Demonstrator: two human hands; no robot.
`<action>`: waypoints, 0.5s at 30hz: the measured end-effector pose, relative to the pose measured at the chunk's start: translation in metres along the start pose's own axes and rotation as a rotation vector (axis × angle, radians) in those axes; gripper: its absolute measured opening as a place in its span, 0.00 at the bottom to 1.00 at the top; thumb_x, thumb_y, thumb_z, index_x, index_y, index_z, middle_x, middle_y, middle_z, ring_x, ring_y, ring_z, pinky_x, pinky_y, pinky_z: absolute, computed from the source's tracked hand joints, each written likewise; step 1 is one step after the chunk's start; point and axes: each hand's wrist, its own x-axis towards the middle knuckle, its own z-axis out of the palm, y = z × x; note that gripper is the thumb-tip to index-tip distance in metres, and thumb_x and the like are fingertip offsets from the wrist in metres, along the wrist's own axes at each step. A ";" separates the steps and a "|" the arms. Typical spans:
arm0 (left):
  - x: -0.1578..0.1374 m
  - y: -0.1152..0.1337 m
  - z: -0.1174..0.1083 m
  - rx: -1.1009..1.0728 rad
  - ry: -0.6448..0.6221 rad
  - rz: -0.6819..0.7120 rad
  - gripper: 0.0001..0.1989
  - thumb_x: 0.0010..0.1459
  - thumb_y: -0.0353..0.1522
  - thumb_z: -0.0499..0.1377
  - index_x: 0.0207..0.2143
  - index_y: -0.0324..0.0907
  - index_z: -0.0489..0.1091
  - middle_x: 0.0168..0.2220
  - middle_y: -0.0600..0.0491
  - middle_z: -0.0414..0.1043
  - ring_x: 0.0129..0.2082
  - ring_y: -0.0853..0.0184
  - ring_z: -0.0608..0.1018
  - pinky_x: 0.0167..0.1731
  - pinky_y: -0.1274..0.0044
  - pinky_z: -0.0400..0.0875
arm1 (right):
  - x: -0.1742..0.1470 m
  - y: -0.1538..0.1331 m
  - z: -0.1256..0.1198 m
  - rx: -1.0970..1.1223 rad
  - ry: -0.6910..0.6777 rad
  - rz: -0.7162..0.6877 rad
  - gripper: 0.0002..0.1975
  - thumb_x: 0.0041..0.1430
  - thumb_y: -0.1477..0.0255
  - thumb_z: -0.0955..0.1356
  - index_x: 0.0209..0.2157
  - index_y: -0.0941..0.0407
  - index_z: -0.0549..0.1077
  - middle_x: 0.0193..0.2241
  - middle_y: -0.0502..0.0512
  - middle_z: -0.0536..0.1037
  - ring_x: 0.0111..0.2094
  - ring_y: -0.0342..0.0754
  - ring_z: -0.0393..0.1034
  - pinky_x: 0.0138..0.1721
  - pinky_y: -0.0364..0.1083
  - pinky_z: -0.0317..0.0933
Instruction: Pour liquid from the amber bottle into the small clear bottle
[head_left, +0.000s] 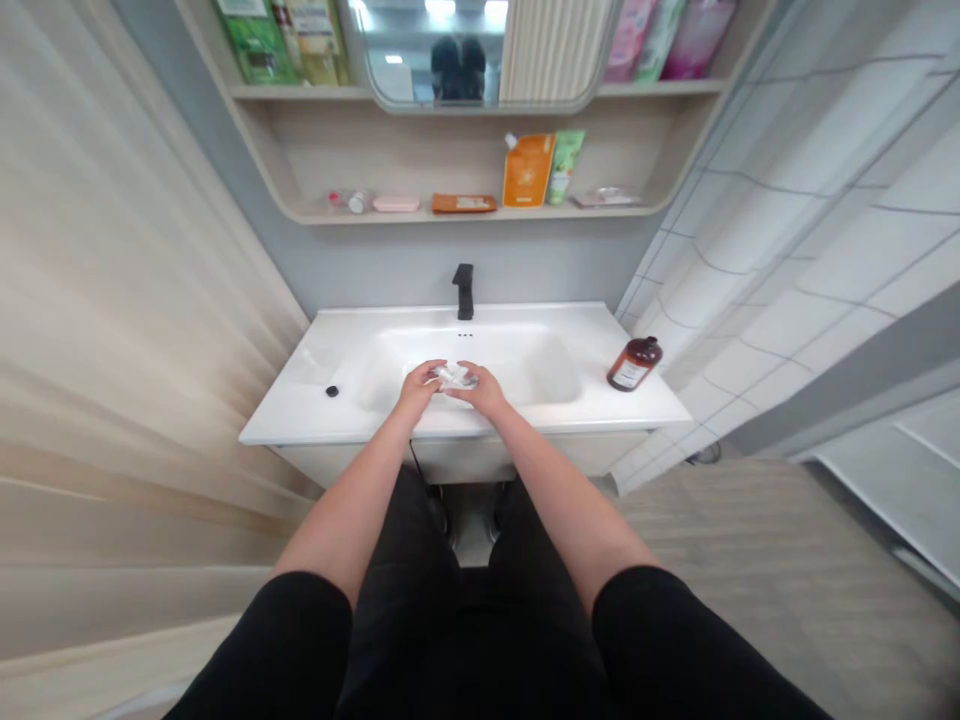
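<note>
Over the front part of the white sink basin [536, 375], both hands meet around a small crumpled, whitish, partly see-through thing [454, 376] that looks like thin plastic. My left hand [420, 384] grips its left side with bent fingers. On the opposite side, my right hand [482, 388] has its thumb and fingers closed on it. Exactly what the crumpled thing is, or whether it wraps something, I cannot make out. Behind the hands stands a black faucet [464, 291].
A brown bottle [634, 364] with a white label stands at the counter's right end. A small black round piece [332, 391] lies left of the basin. Above, a shelf [405, 216] carries an orange pouch [528, 172], a green tube [565, 168] and small packs. A curtain [142, 300] hangs at left.
</note>
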 end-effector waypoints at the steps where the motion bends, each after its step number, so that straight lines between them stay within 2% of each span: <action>1: 0.000 0.000 0.000 0.029 0.022 0.032 0.24 0.48 0.40 0.75 0.48 0.45 0.83 0.49 0.47 0.82 0.46 0.59 0.81 0.43 0.70 0.80 | 0.000 0.000 0.000 -0.005 -0.004 -0.012 0.40 0.46 0.58 0.86 0.61 0.47 0.81 0.43 0.52 0.79 0.44 0.53 0.76 0.54 0.53 0.72; 4: 0.003 -0.002 0.003 0.139 0.142 0.093 0.24 0.47 0.41 0.76 0.47 0.45 0.82 0.48 0.47 0.79 0.44 0.61 0.80 0.44 0.71 0.77 | -0.002 -0.001 0.000 -0.027 -0.002 -0.081 0.42 0.45 0.61 0.87 0.63 0.47 0.80 0.46 0.54 0.78 0.47 0.55 0.76 0.56 0.54 0.71; 7: 0.005 -0.006 0.006 0.155 0.205 0.027 0.28 0.46 0.41 0.77 0.49 0.44 0.80 0.38 0.52 0.76 0.36 0.64 0.77 0.40 0.71 0.74 | -0.003 -0.001 0.000 -0.039 0.002 -0.130 0.43 0.44 0.64 0.88 0.63 0.47 0.80 0.48 0.56 0.78 0.50 0.56 0.75 0.58 0.55 0.70; 9: 0.005 -0.007 0.006 0.104 0.176 -0.014 0.28 0.45 0.41 0.77 0.49 0.44 0.79 0.35 0.55 0.75 0.34 0.65 0.77 0.40 0.71 0.73 | -0.002 0.000 0.000 -0.037 -0.013 -0.117 0.43 0.43 0.64 0.88 0.62 0.48 0.80 0.47 0.55 0.78 0.49 0.56 0.75 0.57 0.55 0.70; 15: 0.000 -0.002 0.001 -0.086 0.074 -0.065 0.38 0.40 0.40 0.79 0.55 0.44 0.75 0.34 0.56 0.79 0.34 0.65 0.80 0.44 0.70 0.73 | -0.001 0.002 -0.003 0.074 -0.063 -0.059 0.42 0.42 0.64 0.87 0.61 0.46 0.81 0.49 0.53 0.80 0.45 0.52 0.75 0.53 0.53 0.72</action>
